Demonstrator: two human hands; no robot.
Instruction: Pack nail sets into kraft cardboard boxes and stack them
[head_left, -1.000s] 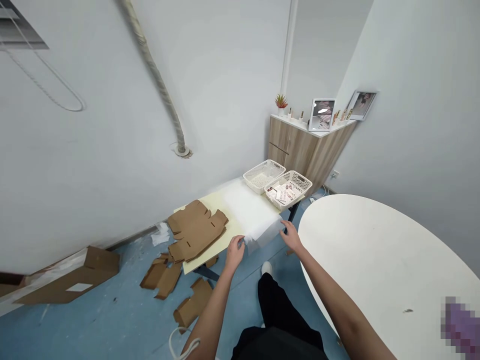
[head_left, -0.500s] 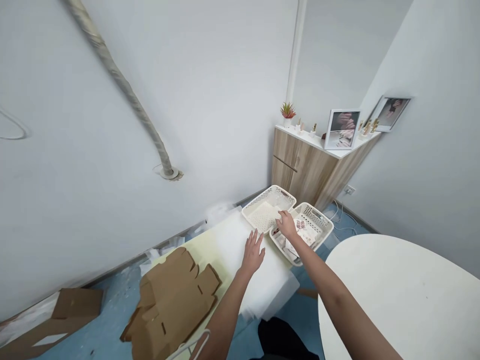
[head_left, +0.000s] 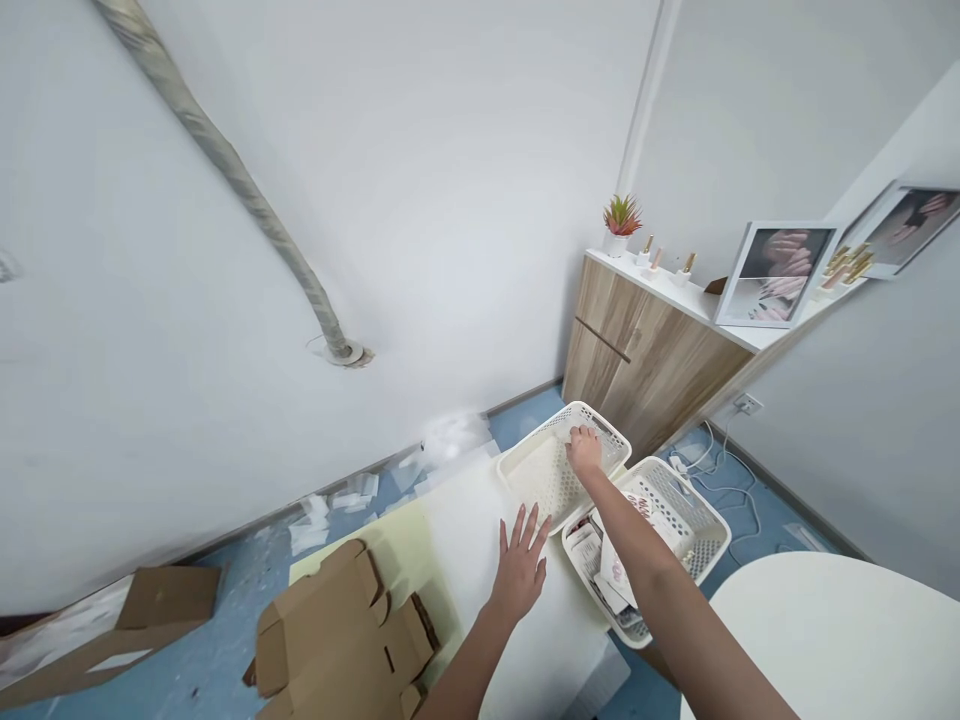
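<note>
Two white perforated baskets stand on the bench's far end. My right hand [head_left: 583, 452] is inside the left basket [head_left: 536, 475], near its far end, where clear plastic lies. Its fingers are bent and drawn together; what they grip, if anything, is hidden. My left hand [head_left: 519, 572] is open with its fingers spread, over the white surface [head_left: 469, 530] just in front of that basket's near rim. The right basket [head_left: 709, 490] holds printed cards [head_left: 611, 570] and small packets, partly covered by my right forearm.
A flattened brown cardboard box [head_left: 330, 630] lies on the bench's left part. A wooden cabinet [head_left: 637, 330] with picture frames and a potted plant [head_left: 621, 222] stands behind. A round white table [head_left: 832, 630] is at right. Another carton [head_left: 161, 605] and plastic scraps lie on the blue floor.
My right hand has moved from between the baskets to the far part of the left one. My left hand remains spread near its rim. The view has turned left and come closer.
</note>
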